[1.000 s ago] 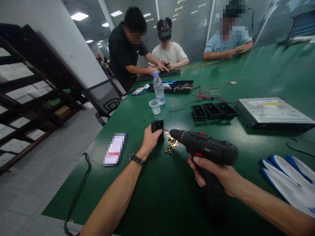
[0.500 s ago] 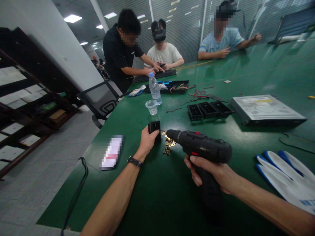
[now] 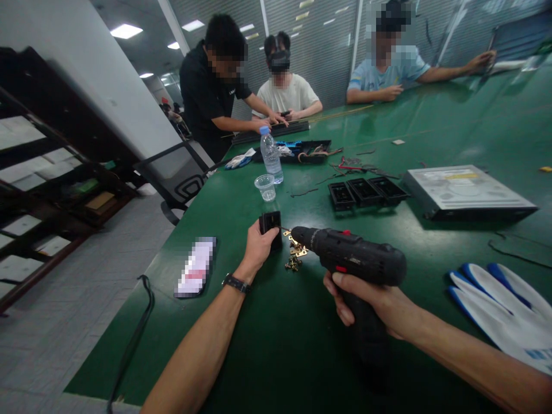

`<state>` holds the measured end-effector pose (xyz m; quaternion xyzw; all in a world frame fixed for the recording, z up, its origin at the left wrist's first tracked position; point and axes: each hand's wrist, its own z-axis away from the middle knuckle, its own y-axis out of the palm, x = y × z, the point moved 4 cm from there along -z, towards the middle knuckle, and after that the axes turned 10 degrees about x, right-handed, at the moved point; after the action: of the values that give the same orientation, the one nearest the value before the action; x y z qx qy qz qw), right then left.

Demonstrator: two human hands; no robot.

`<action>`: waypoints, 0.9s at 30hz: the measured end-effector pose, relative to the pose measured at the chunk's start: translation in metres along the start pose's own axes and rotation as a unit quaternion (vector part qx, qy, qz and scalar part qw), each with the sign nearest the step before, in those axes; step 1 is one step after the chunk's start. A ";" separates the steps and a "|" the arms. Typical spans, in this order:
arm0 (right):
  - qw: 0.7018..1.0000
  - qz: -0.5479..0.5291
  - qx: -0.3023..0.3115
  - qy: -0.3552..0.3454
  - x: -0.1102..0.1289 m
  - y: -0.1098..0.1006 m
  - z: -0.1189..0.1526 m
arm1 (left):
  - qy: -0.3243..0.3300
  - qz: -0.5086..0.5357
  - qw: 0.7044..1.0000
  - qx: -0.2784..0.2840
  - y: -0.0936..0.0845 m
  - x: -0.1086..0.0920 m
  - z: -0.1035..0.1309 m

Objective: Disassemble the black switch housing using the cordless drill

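My left hand grips a small black plastic box upright on the green table, its open side facing me. In my right hand is a black cordless drill, held by its handle and pointing left. The thin bit reaches the right side of the box near my left thumb; whether it touches a screw is too small to tell. Brass-coloured plates lie under the drill's nose, with a small pile of screws just in front of them.
Behind stand a clear cup, a water bottle, black trays and a metal drive. A phone lies left, gloves right. Three people are across the table.
My hands, the box and the drill have hardly moved. Across the table, the person at the right has stretched an arm further to the right.
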<state>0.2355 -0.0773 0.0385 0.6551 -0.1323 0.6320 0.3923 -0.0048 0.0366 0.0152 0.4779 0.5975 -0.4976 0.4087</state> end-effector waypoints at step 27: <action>1.000 0.015 0.005 -0.010 0.002 -0.001 0.002 | 0.004 0.010 1.000 0.000 0.000 0.004 -0.001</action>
<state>0.2377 -0.0779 0.0402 0.6612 -0.1429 0.6318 0.3785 -0.0053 0.0382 0.0110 0.4858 0.5942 -0.4920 0.4110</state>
